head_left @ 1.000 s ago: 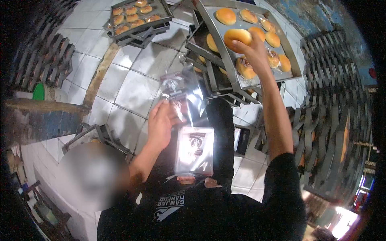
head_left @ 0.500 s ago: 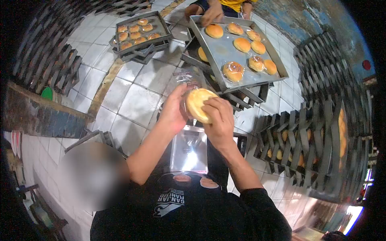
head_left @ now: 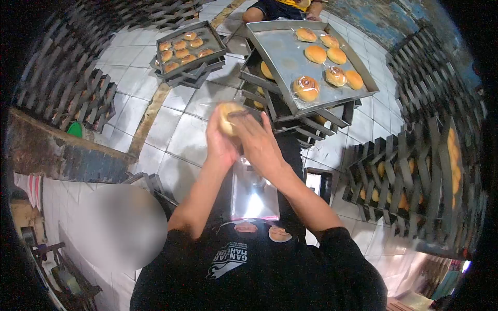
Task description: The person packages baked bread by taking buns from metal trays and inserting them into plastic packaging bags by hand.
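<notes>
A round golden bun (head_left: 226, 118) is between my two hands, in front of my lap. Clear plastic of a bag (head_left: 239, 97), with dark print, shows around the bun; how far the bun is inside is blurred. My left hand (head_left: 220, 142) is closed around the bun's left and lower side. From the right, my right hand (head_left: 259, 147) reaches across it, its front fingers pressed on the bun and plastic, one finger raised apart; its thumb is hidden. A stack of shiny clear bags (head_left: 254, 194) lies on my lap below.
A large metal tray (head_left: 282, 78) with several buns, some wrapped, tops a tray stack ahead. A smaller tray (head_left: 179, 35) of wrapped buns stands left of it. Tray racks (head_left: 389, 181) rise at the right. Another person (head_left: 259, 11) sits beyond the large tray.
The bun has moved left and turned between my hands, and my right fingers now lie across it. The other person's hand has left the large tray, and one bun at its upper left is gone.
</notes>
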The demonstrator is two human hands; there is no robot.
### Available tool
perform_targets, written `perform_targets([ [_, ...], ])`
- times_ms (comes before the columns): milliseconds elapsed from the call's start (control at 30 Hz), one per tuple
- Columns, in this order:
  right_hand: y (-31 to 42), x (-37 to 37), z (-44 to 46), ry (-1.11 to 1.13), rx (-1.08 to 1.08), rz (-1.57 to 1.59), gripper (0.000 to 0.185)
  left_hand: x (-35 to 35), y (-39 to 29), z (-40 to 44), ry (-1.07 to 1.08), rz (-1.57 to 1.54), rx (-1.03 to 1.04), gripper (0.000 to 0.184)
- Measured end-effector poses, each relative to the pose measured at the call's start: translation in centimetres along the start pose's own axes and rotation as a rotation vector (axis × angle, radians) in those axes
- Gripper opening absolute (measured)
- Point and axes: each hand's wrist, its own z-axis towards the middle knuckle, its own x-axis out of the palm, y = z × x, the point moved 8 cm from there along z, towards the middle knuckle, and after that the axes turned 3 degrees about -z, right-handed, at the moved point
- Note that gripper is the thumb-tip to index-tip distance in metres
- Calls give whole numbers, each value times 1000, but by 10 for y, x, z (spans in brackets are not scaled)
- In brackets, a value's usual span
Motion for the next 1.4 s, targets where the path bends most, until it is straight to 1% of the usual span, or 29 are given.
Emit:
perform_targets([
  [33,-12,12,3,18,41,-25,52,-3,12,11,11,29,27,45],
  [100,-15,4,9,90,49,-47,48,7,20,10,-20,52,95,46],
  [133,-14,-3,15,123,44,-54,45,7,16,11,-28,16,92,49],
  [167,-4,-21,11,21,-59,-3,32,6,10,12,-39,-18,84,52],
  [200,-4,-17,6,43,-7,179,28,5,6,13,-51,-51,73,55],
  [267,-4,-11,-8,101,112,534,20,7,8,9,-77,-108,-59,58],
  [300,5,-7,-15,220,98,647,16,8,12,7,-90,-139,-129,60],
  [400,43,-12,-30,567,37,996,7,0,2,15,-66,-48,-71,68],
  [433,44,-10,-36,575,73,1058,8,-22,-3,28,17,-127,-75,68],
  [533,35,-12,-54,593,189,1218,18,-49,-38,17,-209,-143,1,66],
  [567,-1,-13,-42,219,275,766,28,-34,-32,-6,-138,-101,-23,61],
  [600,-25,-26,-38,-142,337,305,39,-24,-15,-29,-86,-116,-132,59],
  [633,-11,-34,-31,-210,115,124,53,-15,1,-49,-32,-127,-235,58],
  [667,15,-44,-26,-250,-71,230,54,-8,8,-56,23,-135,-330,56],
  [700,23,-43,-25,-225,-91,190,45,-2,0,-61,233,-81,-289,54],
  [733,29,-42,-27,-199,-107,143,37,-24,-10,-55,120,154,-153,54],
  [800,-32,-4,-24,-57,314,425,24,-43,-40,-30,-71,603,176,55],
  [833,-59,20,-30,25,522,561,19,-23,-32,-34,16,415,-17,50],
  [900,-73,21,-24,-27,590,603,22,-19,-36,-31,3,672,136,45],
  [933,-77,21,-25,-3,643,598,22,-15,-37,-29,-6,807,211,42],
  [967,-62,7,-13,-71,426,477,25,-9,-47,-31,-55,895,370,35],
  [1033,-27,-20,0,-208,13,216,32,-4,-54,-30,-36,918,517,32],
  [1067,-29,-24,5,-232,60,257,34,-2,-56,-29,-27,926,585,31],
  [1133,-36,-25,9,-264,178,347,38,5,-68,-26,-161,1017,522,29],
  [1167,-68,1,5,-165,447,546,40,2,-72,-28,-228,1070,484,28],
  [1200,-90,19,3,-195,643,884,41,6,-79,-34,-216,1135,613,29],
  [1267,-99,18,-10,-61,754,960,41,9,-93,-50,-200,1247,887,29],
  [1300,-99,28,-20,-40,629,946,40,1,-91,-60,-173,1335,862,29],
  [1400,-100,77,-89,150,669,881,33,-67,-55,-71,-213,1004,453,28],
])
